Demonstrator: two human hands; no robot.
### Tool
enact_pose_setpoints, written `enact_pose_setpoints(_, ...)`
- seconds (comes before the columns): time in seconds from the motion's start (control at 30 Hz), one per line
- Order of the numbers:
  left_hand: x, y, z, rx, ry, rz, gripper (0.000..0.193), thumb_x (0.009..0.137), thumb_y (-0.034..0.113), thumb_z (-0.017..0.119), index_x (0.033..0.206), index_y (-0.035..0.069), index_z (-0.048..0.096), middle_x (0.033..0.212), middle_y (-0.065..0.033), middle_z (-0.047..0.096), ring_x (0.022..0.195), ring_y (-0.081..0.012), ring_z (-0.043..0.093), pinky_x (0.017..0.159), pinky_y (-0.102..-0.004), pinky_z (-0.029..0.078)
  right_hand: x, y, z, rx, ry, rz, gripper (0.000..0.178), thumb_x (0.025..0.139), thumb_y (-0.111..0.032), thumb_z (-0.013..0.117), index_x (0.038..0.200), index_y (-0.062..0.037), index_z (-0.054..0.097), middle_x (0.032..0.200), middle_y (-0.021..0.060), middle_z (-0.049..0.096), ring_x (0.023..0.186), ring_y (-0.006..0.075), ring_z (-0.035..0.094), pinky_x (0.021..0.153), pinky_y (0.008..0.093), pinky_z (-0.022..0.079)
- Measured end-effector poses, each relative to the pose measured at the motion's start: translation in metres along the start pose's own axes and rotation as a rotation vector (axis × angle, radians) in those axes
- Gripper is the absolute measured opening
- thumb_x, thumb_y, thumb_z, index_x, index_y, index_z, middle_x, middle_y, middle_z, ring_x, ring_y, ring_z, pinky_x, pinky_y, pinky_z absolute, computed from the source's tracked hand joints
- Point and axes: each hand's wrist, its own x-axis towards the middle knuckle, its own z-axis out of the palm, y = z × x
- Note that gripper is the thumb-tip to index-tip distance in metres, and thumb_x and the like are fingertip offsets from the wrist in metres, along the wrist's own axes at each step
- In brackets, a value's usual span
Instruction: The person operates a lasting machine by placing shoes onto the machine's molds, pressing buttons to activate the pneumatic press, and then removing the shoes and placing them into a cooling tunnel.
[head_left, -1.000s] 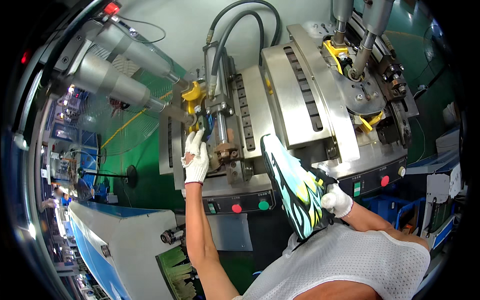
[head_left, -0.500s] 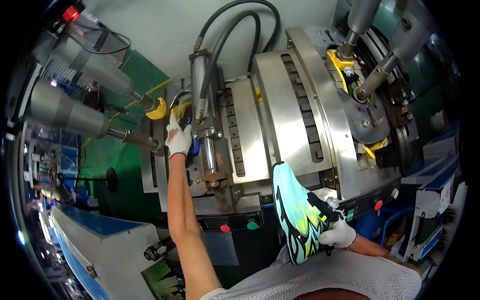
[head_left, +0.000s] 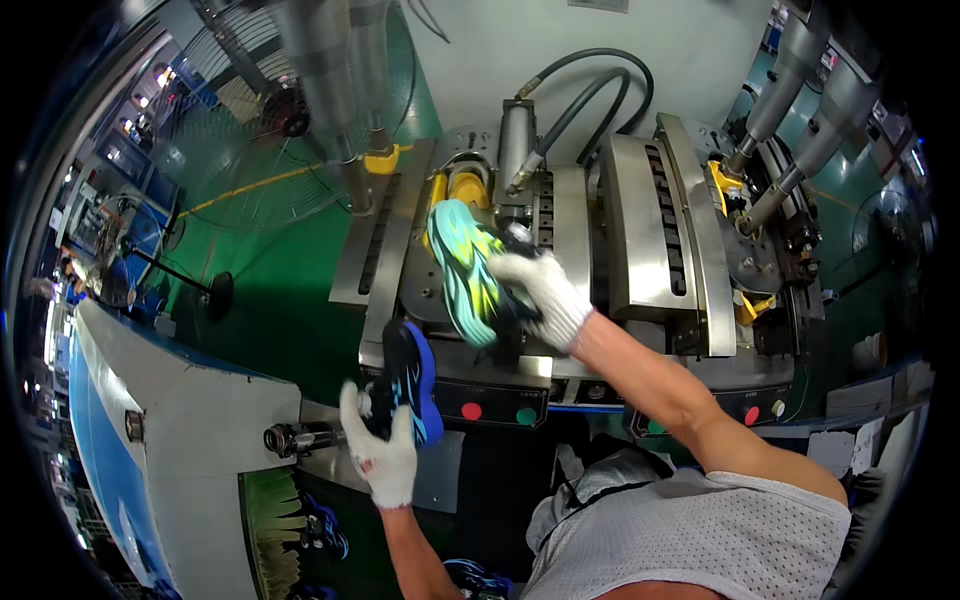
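A: Holding what, in the right hand (head_left: 545,295)?

B: Gripping a turquoise shoe (head_left: 462,262), streaked yellow-green. Pressing the fingers (head_left: 512,268) narrow against its darker side, with most of it extending to their left.

A: Touching the metal plate (head_left: 422,287) behind it?

B: Cannot tell. Covering part of that plate, anyway, and reaching close to a yellow cradle (head_left: 468,188), just beyond those fingers and to their left.

A: And in the left hand (head_left: 385,460)?

B: Holding a dark blue shoe (head_left: 406,372) between thumb and fingers, set wider than on the right. Tilted there, with one end beyond the fingertips and a bright blue edge facing right.

A: Farther out?

B: Beyond the right fingers, a metal cylinder (head_left: 515,150) and black hoses (head_left: 590,95); to their right, steel covers (head_left: 640,240). Right of the left fingers, past the shoe, a red button (head_left: 471,411), then a green button (head_left: 526,416). Left of the left fingers, a black fitting (head_left: 290,439). Far beyond them, a wire fan (head_left: 286,110). Nearer the body, more shoes (head_left: 325,528).
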Motion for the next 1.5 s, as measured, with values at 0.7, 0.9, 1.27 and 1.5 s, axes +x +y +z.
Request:
enact_pose_setpoints(0.7, -0.365, -0.031, -0.032, 0.143, 0.701, -1.168, 0.069, 0.091, 0.008, 0.066, 0.154, -0.001, 0.039, 0.142, -0.0252, 0.054, 0.122, -0.0359, 0.059, 0.106, -0.0437, 0.046, 0.368, 0.075, -0.024, -2.219, 0.291, -0.208, 0.036, 0.092, -0.033, 0.067, 0.119, -0.0095, 0.070, 0.114, 0.0139, 0.073, 0.098, 0.0274, 0.071, 0.076, 0.0442, 0.056)
enact_pose_setpoints(0.9, -0.463, -0.024, -0.040, 0.416, 0.887, -1.187, 0.072, 0.090, 0.010, 0.070, 0.154, -0.002, 0.040, 0.145, -0.0238, 0.053, 0.131, -0.0339, 0.054, 0.113, -0.0442, 0.041, 0.367, 0.056, -0.029, -1.951, -0.073, -0.332, 0.034, 0.092, -0.034, 0.073, 0.114, -0.0082, 0.073, 0.108, 0.0103, 0.073, 0.094, 0.0249, 0.070, 0.077, 0.0446, 0.056)
enact_pose_setpoints(1.27, -0.537, -0.197, -0.094, 0.490, 0.862, -1.100, 0.071, 0.086, 0.010, 0.077, 0.149, 0.003, 0.047, 0.131, -0.0220, 0.062, 0.116, -0.0357, 0.066, 0.103, -0.0437, 0.049, -0.013, 0.120, -0.025, -1.673, -0.388, -0.896, 0.084, 0.095, -0.035, 0.073, 0.158, 0.0053, 0.032, 0.162, 0.0233, 0.038, 0.148, 0.0321, 0.043, 0.120, 0.0410, 0.037)
enact_pose_setpoints(1.5, -0.525, -0.239, -0.071, 0.194, 0.614, -1.005, 0.103, 0.080, 0.021, 0.082, 0.160, -0.004, 0.023, 0.153, -0.0290, 0.044, 0.143, -0.0408, 0.045, 0.119, -0.0459, 0.034, -0.053, 0.233, -0.190, -2.873, -0.460, -0.869, 0.093, 0.084, -0.030, 0.064, 0.160, 0.0064, 0.025, 0.165, 0.0324, 0.023, 0.156, 0.0469, 0.017, 0.127, 0.0541, 0.013)
